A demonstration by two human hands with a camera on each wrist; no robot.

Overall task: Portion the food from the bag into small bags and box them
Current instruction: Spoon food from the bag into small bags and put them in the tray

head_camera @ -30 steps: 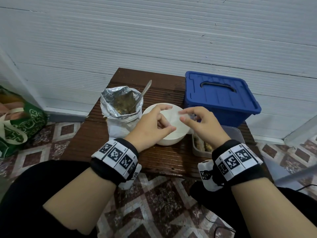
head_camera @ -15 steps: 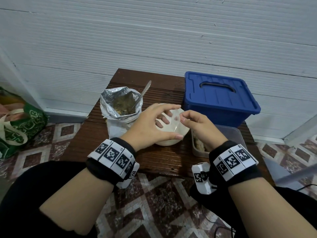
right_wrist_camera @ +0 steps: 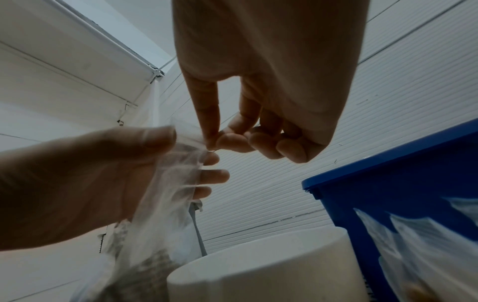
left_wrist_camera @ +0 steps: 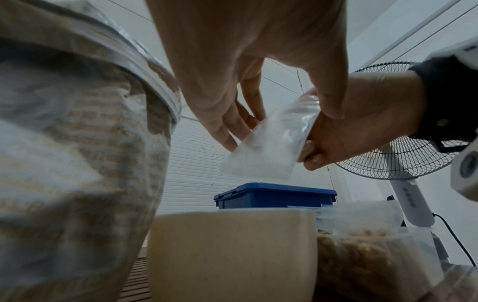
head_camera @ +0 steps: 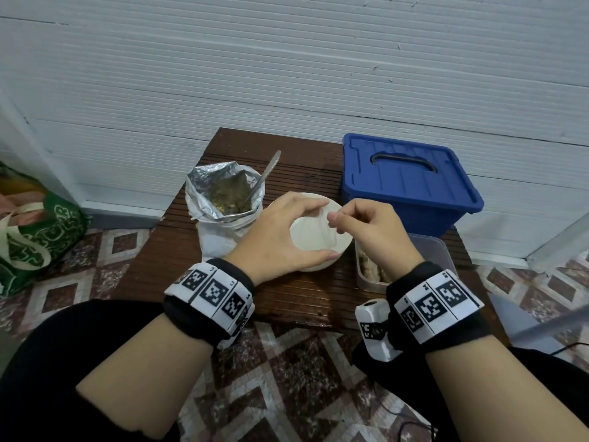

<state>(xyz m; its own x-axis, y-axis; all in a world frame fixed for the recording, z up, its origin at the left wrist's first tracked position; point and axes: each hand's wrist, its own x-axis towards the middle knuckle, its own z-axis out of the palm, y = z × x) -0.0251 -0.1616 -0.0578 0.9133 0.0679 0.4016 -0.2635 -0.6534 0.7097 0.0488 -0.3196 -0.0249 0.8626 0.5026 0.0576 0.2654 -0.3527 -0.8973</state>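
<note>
Two hands hold one small bag point(head_camera: 318, 232) above the bowl point(head_camera: 342, 247). Left hand point(head_camera: 280, 237) grips its side between thumb and curled fingers; right hand point(head_camera: 373, 231) pinches its top edge. Left of the bowl stands one foil bag point(head_camera: 220, 212) with one spoon point(head_camera: 266, 177); right of it, one tub point(head_camera: 443, 260) and one blue box point(head_camera: 411, 183).

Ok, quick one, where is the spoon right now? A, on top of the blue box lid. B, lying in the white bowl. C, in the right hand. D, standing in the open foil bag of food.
D: the spoon leans inside the open foil bag, its handle poking up past the rim, while both hands hold a small clear bag above the white bowl.
</note>
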